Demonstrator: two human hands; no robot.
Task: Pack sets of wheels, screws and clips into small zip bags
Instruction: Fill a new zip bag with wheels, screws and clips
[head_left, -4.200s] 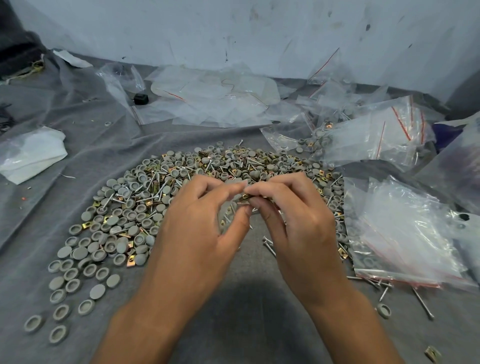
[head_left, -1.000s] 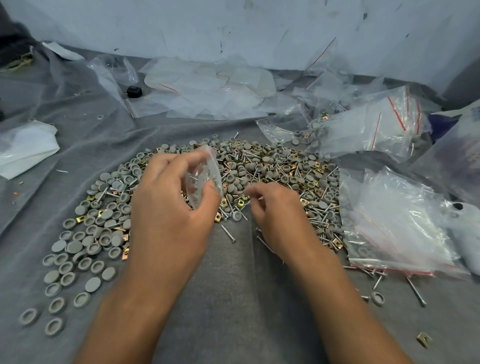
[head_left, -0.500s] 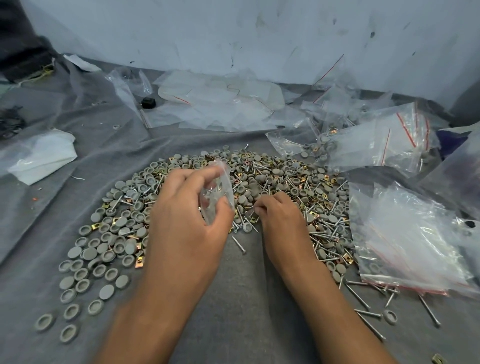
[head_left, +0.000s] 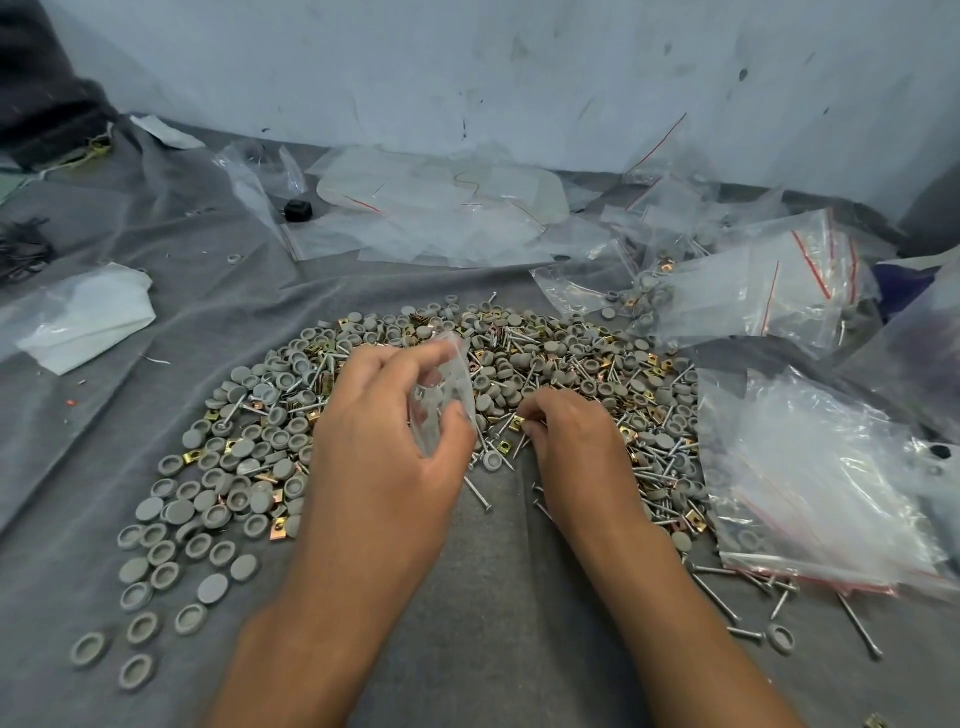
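A broad heap of small grey wheels, silver screws and brass clips lies on the grey cloth. My left hand holds a small clear zip bag upright over the heap, pinched between thumb and fingers. My right hand reaches into the heap just right of the bag, fingers curled down among the clips and screws; what they pinch is hidden.
A pile of zip bags with red seals lies at the right. More filled bags sit at the back right, flat clear plastic sheets at the back, a white bag at the left. A wall closes the far side.
Earlier both hands worked together at one small piece. Now my left hand holds the zip bag up and my right hand has dropped into the heap.
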